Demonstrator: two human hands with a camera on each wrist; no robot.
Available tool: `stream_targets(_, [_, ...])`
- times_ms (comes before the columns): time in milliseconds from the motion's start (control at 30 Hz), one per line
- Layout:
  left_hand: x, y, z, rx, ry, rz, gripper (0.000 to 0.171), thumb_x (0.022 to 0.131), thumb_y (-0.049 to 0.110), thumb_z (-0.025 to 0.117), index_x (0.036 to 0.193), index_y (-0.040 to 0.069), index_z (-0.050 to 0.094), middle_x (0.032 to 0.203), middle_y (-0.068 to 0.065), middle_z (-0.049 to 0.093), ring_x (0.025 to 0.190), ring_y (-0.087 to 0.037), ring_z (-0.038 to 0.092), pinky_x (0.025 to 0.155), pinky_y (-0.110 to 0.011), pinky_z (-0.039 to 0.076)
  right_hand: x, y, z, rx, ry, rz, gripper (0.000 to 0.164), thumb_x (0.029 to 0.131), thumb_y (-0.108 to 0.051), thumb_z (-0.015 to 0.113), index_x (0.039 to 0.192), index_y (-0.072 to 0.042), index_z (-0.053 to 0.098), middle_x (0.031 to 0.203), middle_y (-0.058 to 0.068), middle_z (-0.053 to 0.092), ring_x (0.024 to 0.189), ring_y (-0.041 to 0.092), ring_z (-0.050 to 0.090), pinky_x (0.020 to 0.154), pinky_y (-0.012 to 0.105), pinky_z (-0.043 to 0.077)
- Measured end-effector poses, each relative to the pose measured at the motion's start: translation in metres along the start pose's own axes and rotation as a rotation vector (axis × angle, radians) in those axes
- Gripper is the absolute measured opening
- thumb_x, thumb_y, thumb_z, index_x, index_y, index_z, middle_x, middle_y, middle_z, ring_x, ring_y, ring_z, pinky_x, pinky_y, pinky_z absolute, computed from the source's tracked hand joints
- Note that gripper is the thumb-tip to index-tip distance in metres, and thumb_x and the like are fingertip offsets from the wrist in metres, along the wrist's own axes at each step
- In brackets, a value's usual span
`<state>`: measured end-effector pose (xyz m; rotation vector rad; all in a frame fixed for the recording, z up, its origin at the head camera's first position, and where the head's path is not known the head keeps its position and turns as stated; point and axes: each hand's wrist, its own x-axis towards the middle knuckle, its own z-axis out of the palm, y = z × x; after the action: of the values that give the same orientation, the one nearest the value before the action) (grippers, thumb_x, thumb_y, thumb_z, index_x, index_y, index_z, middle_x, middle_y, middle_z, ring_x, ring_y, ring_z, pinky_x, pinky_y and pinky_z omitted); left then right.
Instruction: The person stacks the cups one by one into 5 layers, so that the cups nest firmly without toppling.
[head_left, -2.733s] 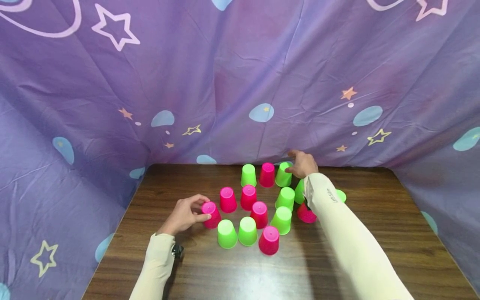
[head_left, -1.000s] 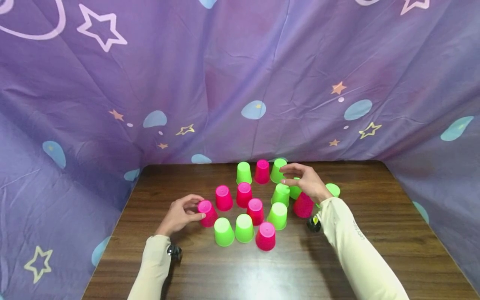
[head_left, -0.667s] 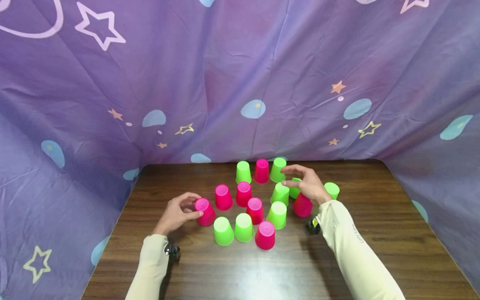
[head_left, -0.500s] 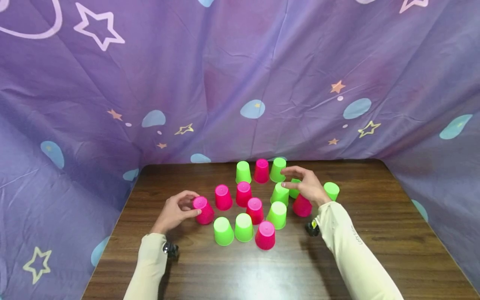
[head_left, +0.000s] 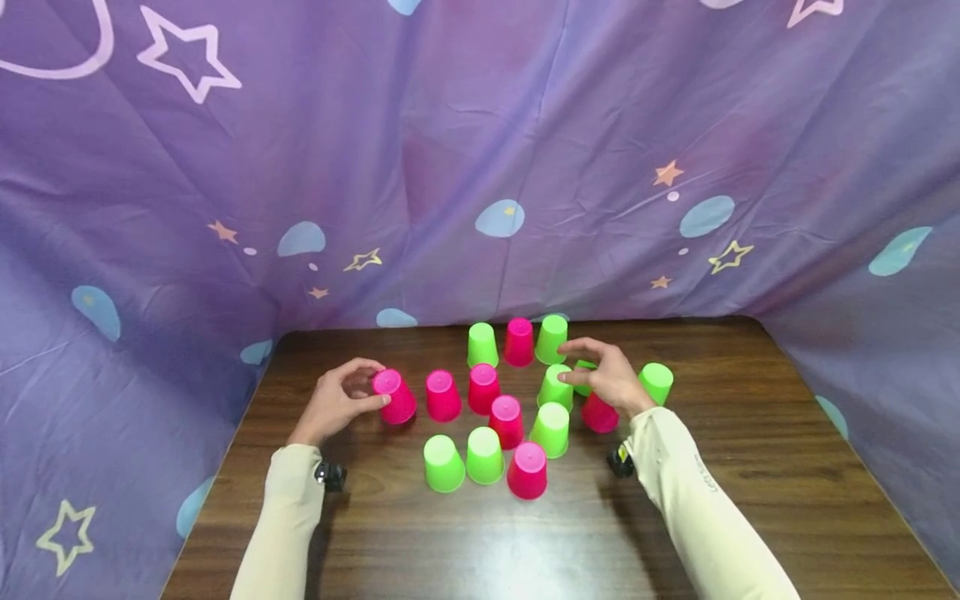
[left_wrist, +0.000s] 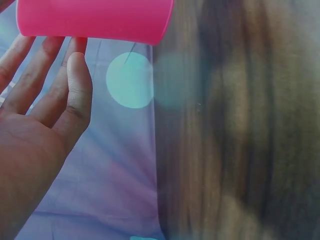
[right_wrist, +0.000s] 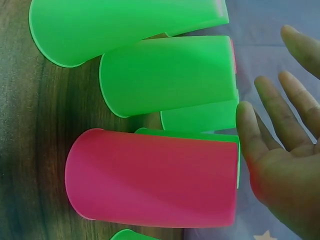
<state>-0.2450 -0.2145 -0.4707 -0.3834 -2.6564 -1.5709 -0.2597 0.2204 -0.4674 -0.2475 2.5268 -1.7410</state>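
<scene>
At the left of the cup group, my left hand point(head_left: 333, 400) grips an upside-down pink cup point(head_left: 394, 398) between thumb and fingers. That cup leans a little in the head view, a dark shadow under its rim; the left wrist view has its wall point(left_wrist: 95, 20) along the top. My right hand point(head_left: 609, 379) hovers empty over the right side of the group, fingers spread and relaxed. Nearest to it stand a green cup point(head_left: 555, 392), a back green cup point(head_left: 552, 340) and a pink cup point(head_left: 599, 413) below the palm. Its thumb is beside the cup tops in the right wrist view.
Several more upside-down pink and green cups stand between the hands on the brown wooden table point(head_left: 450, 550). A green cup point(head_left: 656, 383) stands right of my right hand. Purple patterned cloth point(head_left: 420, 167) hangs behind the table and at both sides.
My left hand has carried the pink cup up and to the left, away from the front green cups. My right hand has drawn back from the rear green cup and lately stays nearly still.
</scene>
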Motion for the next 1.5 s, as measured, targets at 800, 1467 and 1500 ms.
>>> stream_targets(800, [0.051, 0.015, 0.0, -0.007, 0.019, 0.008, 0.047, 0.078, 0.013, 0.085, 0.12, 0.003, 0.067, 0.118, -0.021, 0.072, 0.11, -0.035, 0.07, 0.092, -0.04, 0.057, 0.005, -0.005, 0.001, -0.304, -0.066, 0.025, 0.053, 0.076, -0.007, 0.084, 0.126, -0.003, 0.065, 0.131, 0.019, 0.067, 0.123, 0.044, 0.063, 0.103, 0.051, 0.053])
stream_targets(1467, [0.091, 0.012, 0.028, -0.033, -0.062, -0.045, 0.048, 0.078, 0.009, 0.083, 0.122, 0.001, 0.065, 0.121, -0.023, 0.069, 0.115, -0.035, 0.067, 0.097, -0.04, 0.055, 0.008, -0.003, 0.003, -0.52, -0.049, -0.039, 0.051, 0.071, -0.009, 0.088, 0.118, -0.004, 0.071, 0.121, 0.016, 0.073, 0.115, 0.038, 0.065, 0.101, 0.051, 0.051])
stream_targets(1500, [0.092, 0.011, 0.029, -0.038, -0.066, -0.054, 0.048, 0.078, 0.009, 0.083, 0.122, 0.001, 0.065, 0.121, -0.022, 0.069, 0.114, -0.034, 0.067, 0.095, -0.036, 0.056, 0.007, -0.004, 0.003, -0.527, -0.049, -0.041, 0.051, 0.071, -0.009, 0.088, 0.119, -0.004, 0.071, 0.12, 0.016, 0.073, 0.115, 0.038, 0.065, 0.101, 0.05, 0.052])
